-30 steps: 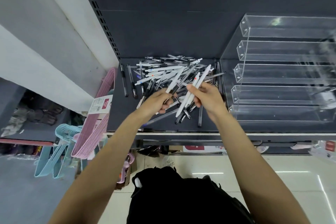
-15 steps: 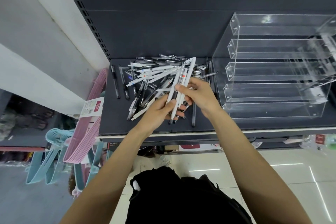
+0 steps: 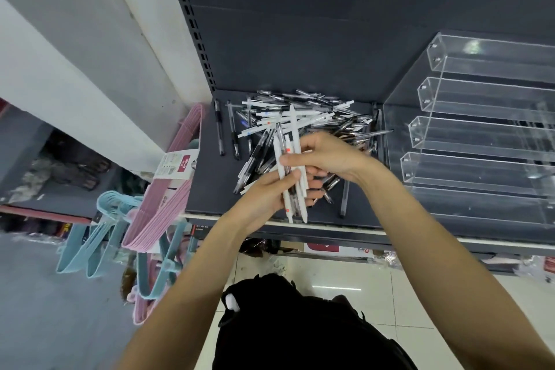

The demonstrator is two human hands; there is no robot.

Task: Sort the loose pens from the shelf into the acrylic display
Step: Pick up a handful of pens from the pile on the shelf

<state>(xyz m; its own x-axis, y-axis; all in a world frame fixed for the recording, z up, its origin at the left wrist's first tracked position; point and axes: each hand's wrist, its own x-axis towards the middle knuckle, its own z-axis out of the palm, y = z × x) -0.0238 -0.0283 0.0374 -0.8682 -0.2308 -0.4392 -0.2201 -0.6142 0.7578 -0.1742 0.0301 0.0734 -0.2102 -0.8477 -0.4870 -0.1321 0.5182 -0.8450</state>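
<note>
White pens bunched upright in both hands, your left hand curled round the low end and your right hand pinching higher to square them, pile just behind, empty acrylic display waiting right.

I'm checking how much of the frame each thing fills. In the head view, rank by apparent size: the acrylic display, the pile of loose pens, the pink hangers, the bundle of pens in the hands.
1. acrylic display
2. pile of loose pens and pink hangers: too close to rank
3. bundle of pens, gripped by both the left hand and right hand
</note>
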